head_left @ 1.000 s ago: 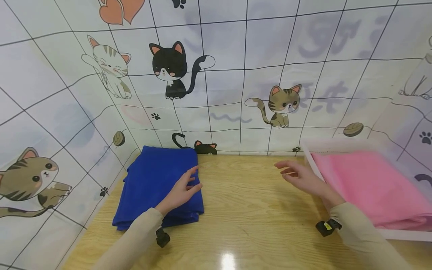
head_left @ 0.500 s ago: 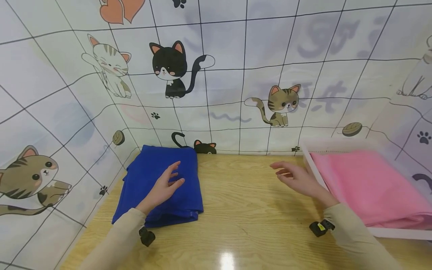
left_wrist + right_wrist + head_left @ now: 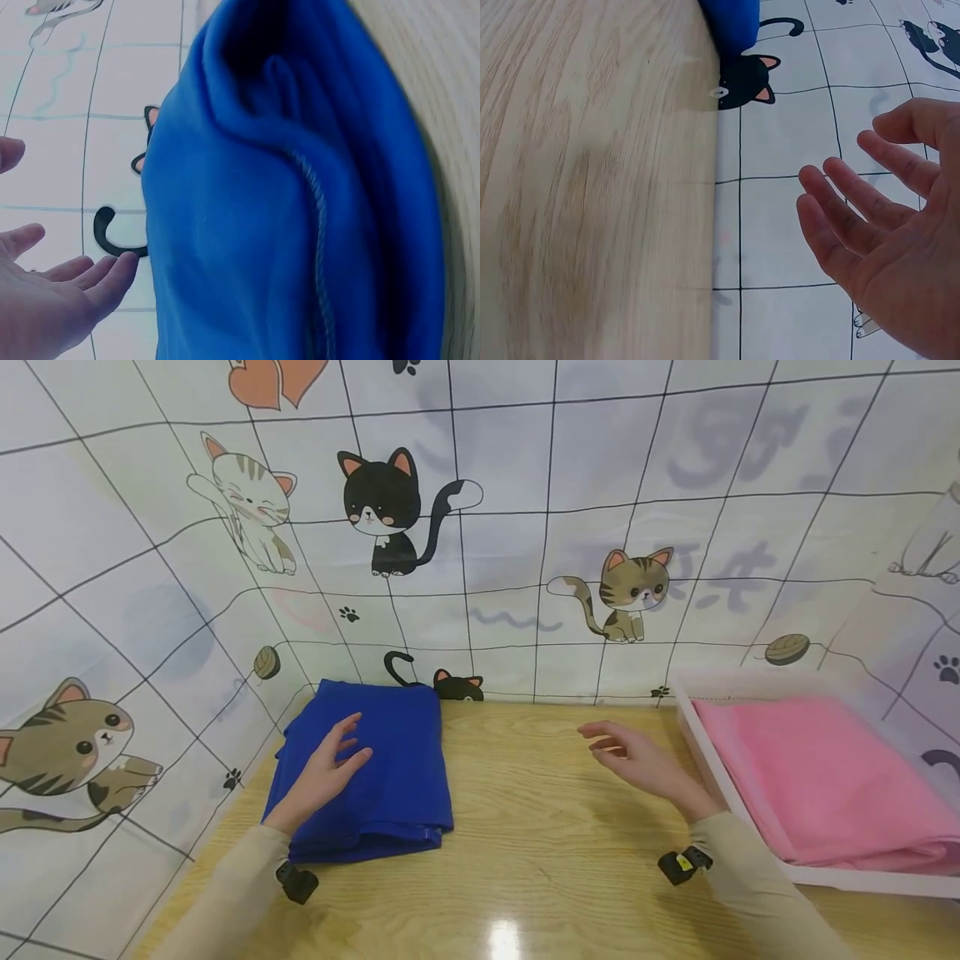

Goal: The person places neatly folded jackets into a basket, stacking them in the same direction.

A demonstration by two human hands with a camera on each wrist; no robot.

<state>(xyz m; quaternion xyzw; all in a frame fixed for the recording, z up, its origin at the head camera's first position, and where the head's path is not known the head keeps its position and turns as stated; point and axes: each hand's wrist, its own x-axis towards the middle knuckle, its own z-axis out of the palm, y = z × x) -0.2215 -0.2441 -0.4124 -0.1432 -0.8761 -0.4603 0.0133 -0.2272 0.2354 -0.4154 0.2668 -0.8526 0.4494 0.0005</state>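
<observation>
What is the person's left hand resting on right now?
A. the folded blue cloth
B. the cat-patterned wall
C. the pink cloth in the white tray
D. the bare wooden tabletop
A: in the head view the left hand lies with fingers spread on top of the folded blue cloth, while the right hand hovers open over the wooden tabletop, apart from the pink cloth.

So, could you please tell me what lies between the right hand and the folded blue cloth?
Only bare wooden tabletop separates the right hand from the blue cloth, as the head view shows.
</observation>
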